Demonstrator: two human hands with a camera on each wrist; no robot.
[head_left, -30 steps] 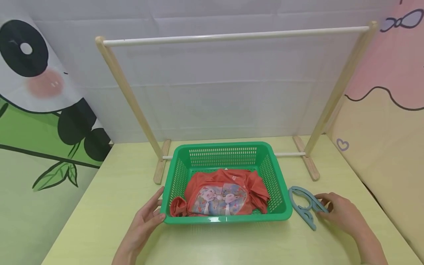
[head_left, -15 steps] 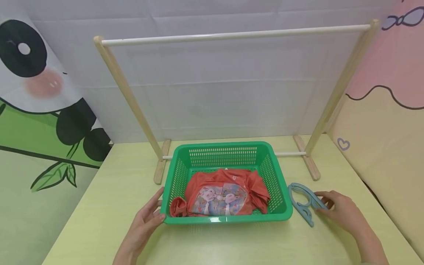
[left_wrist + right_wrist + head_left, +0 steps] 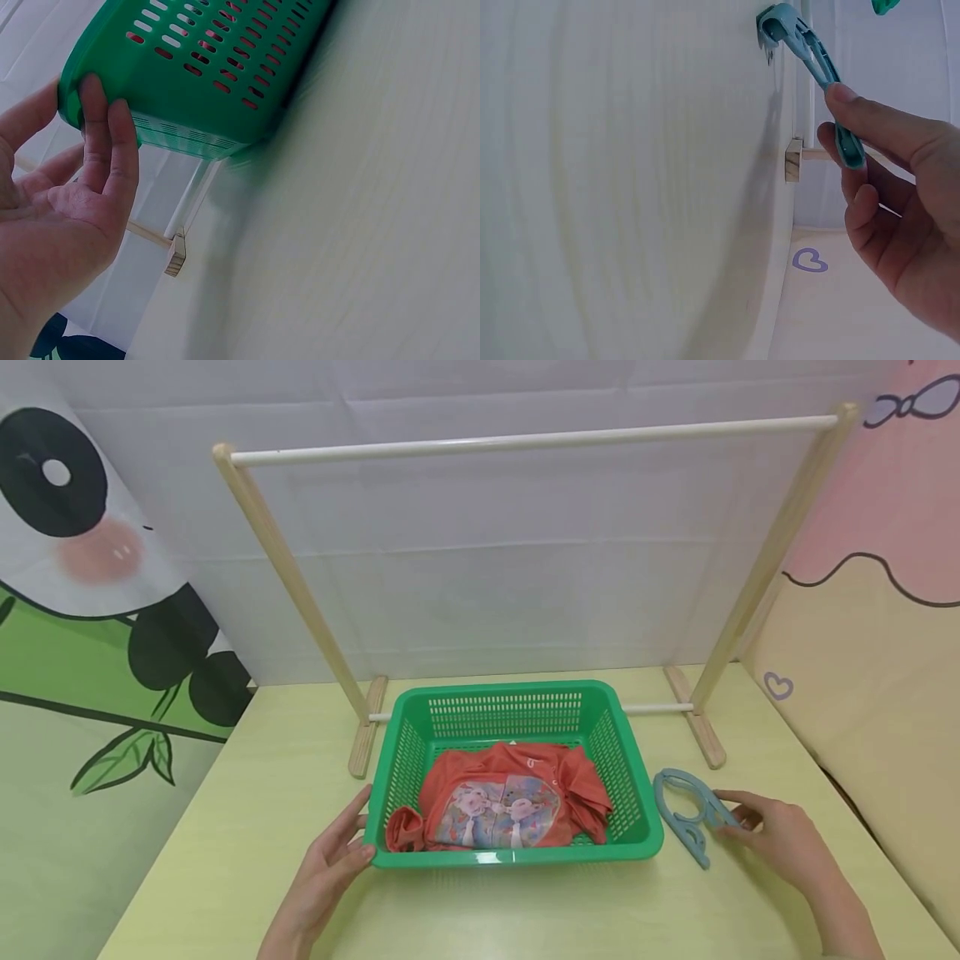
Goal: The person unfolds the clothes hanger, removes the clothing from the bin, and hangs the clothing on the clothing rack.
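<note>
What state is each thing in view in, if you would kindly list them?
Green basket, upright on the table
Red garment, bunched inside the green basket, print showing
Blue hanger, pinched by the right hand
Rack, standing upright behind the green basket
Left hand, touching the green basket's near left corner
Right hand, pinching the blue hanger

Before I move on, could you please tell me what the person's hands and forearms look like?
The left hand and right hand are ungloved, with slim fingers and no rings in sight. The left forearm and right forearm look bare where visible; sleeves can't be made out.
</note>
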